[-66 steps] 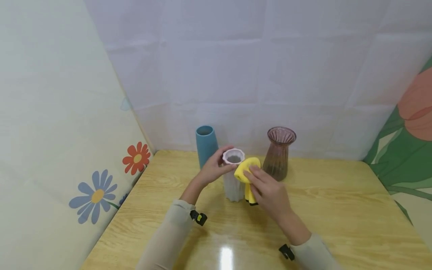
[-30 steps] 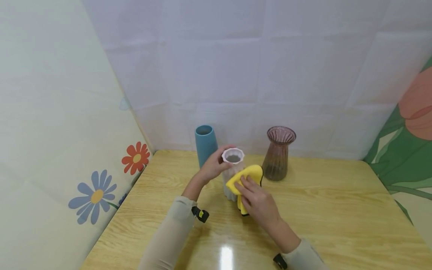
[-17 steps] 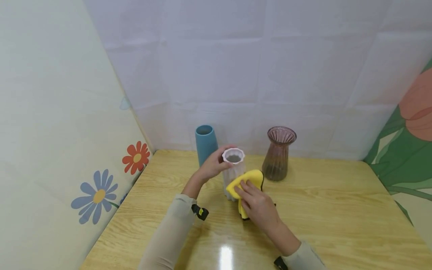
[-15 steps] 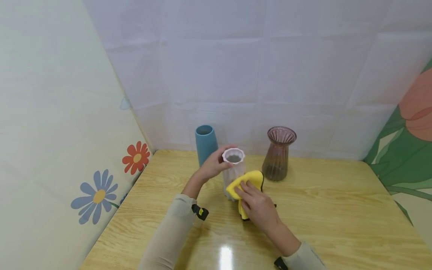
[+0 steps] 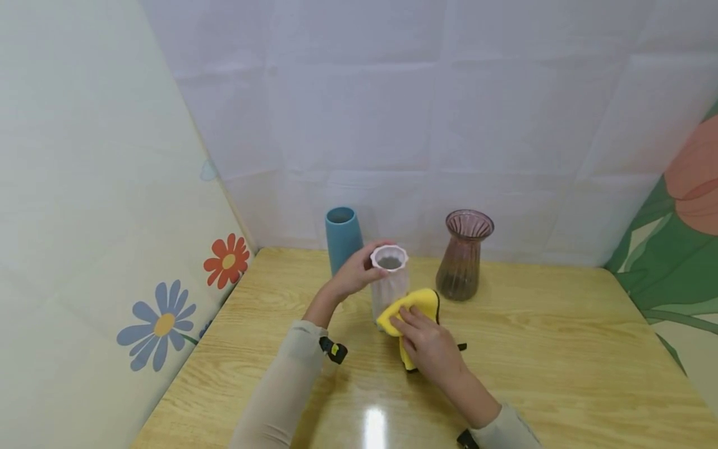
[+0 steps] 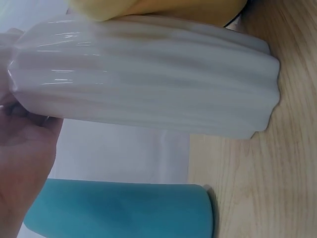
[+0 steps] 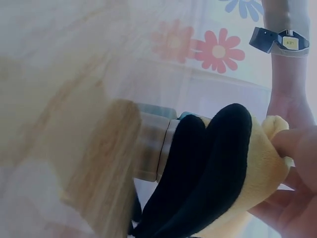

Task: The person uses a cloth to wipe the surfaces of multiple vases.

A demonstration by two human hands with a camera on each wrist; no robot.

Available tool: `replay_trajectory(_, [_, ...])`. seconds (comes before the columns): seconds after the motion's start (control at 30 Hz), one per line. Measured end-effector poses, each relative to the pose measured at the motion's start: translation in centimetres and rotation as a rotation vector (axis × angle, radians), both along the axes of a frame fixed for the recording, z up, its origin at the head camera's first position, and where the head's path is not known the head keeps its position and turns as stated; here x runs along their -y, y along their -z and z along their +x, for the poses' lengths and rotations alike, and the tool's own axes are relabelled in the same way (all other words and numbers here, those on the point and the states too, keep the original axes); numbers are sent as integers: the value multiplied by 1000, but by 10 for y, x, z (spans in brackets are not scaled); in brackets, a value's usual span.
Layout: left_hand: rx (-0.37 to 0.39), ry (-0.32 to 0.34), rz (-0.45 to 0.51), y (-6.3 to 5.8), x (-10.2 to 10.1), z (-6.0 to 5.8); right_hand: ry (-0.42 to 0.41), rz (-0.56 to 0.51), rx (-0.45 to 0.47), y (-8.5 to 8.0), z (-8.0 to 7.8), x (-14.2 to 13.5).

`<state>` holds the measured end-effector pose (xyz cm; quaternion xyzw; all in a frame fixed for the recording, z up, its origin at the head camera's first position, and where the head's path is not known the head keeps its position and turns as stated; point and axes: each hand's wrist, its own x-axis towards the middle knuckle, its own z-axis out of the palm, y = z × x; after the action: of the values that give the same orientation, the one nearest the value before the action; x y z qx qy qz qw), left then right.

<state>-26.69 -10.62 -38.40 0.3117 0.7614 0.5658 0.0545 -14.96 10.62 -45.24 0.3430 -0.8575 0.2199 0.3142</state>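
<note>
A white fluted vase (image 5: 388,293) stands upright on the table, its wavy base (image 6: 267,94) on the wood in the left wrist view. My left hand (image 5: 354,274) grips it just below the scalloped rim, thumb in front and fingers behind. Against the vase's lower right side, my right hand (image 5: 432,343) holds a folded yellow cloth (image 5: 412,307) with its fingers pressed on it. Dark edging and a dark underside of the cloth (image 7: 213,168) show in the right wrist view. The cloth and hand hide part of the vase's lower side.
A blue vase (image 5: 343,240) stands behind to the left, close to the left hand. A purple ribbed glass vase (image 5: 462,255) stands behind to the right. The wooden table (image 5: 561,349) meets a white backdrop (image 5: 359,125) at the back.
My right hand has moved the cloth from near the vase's rim down its right side, slightly lower still in the last half second. My left hand keeps its grip near the top.
</note>
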Motion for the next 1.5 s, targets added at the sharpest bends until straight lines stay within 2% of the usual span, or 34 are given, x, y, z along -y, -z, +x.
replay_trajectory(0.17, [36, 15, 10, 0, 2, 1, 3, 29, -6, -1, 6, -5])
replay_trajectory(0.3, [50, 16, 62, 0, 1, 9, -4, -30, -70, -13, 10, -14])
replay_trajectory(0.37, [27, -26, 59, 0, -2, 15, -15, -79, -107, -21, 10, -19])
replay_trajectory(0.57, [-81, -239, -24, -2, -15, 25, -9, -160, -170, -42, 3, -29])
replay_trajectory(0.7, [-95, -293, -9, -3, -19, 27, -10, -183, -224, -49, -5, -29])
replay_trajectory(0.8, [-93, -295, -21, -3, -18, 27, -7, -183, -252, -49, -11, -28])
replay_trajectory(1.07, [-87, -296, -74, 1, -12, 22, -52, -191, -252, -43, -26, -24])
replay_trajectory(1.23, [-85, -267, -84, 1, -8, 17, -85, -183, -222, -37, -33, -21])
replay_trajectory(1.5, [-67, -213, -76, -1, -3, 18, -116, -167, -195, -30, -34, -14])
